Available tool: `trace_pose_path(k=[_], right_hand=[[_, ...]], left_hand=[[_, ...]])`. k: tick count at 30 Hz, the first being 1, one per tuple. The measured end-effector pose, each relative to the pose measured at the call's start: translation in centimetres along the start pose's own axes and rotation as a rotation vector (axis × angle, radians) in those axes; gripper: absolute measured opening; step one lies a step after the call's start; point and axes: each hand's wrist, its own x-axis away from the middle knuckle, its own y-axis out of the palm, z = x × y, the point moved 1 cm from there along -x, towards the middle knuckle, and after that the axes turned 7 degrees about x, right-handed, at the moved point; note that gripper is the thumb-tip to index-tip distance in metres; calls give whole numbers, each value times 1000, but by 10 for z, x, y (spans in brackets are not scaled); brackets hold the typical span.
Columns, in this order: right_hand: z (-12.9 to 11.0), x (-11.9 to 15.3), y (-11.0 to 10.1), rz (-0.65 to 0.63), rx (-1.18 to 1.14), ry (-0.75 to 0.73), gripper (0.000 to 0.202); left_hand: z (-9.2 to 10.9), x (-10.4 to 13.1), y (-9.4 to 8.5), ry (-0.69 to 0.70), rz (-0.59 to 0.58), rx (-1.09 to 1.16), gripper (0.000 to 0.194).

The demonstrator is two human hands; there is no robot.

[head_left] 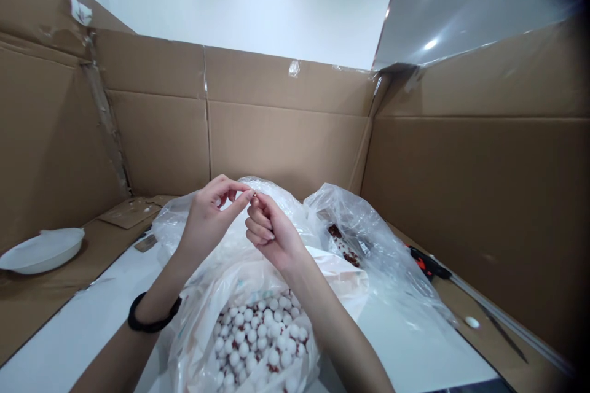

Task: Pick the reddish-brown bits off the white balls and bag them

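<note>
My left hand (211, 207) and my right hand (277, 228) meet fingertip to fingertip above the plastic bags. Thumb and index finger of each are pinched together on a tiny brownish thing, too small to name. The other fingers of my right hand are curled in. Below them, an open white plastic bag (196, 338) holds many small white balls (262, 344) with reddish-brown bits among them. Behind my right hand lies a clear plastic bag (382, 245) with dark reddish pieces (345, 245) inside.
Cardboard walls (286, 135) stand on three sides. A white bowl (43, 252) sits at the left. On the right are a black and red tool (426, 263), a loose white ball (472, 322) and a thin dark blade-like strip (504, 334). A flat cardboard piece (129, 213) lies back left.
</note>
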Motion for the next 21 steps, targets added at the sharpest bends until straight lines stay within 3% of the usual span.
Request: trace_pose_path(k=[5,10,12,17,21], right_hand=[[3,6,7,-51,238,-198,35],[6,7,11,-39,343,-273,28],[5,8,10,-41,346,-286,29],[2,9,8,-22,382,-299,30],[3,9,10,-35,487,-377,29]], left_hand=[[-1,0,1,-91,-19,139,15],[-1,1,1,-173,-32,284,12],[2,0,0,-242,-45,491,13],[18,1,-2,-521,-93,1376,27],[25,6,1,-549,-24,1494,32]])
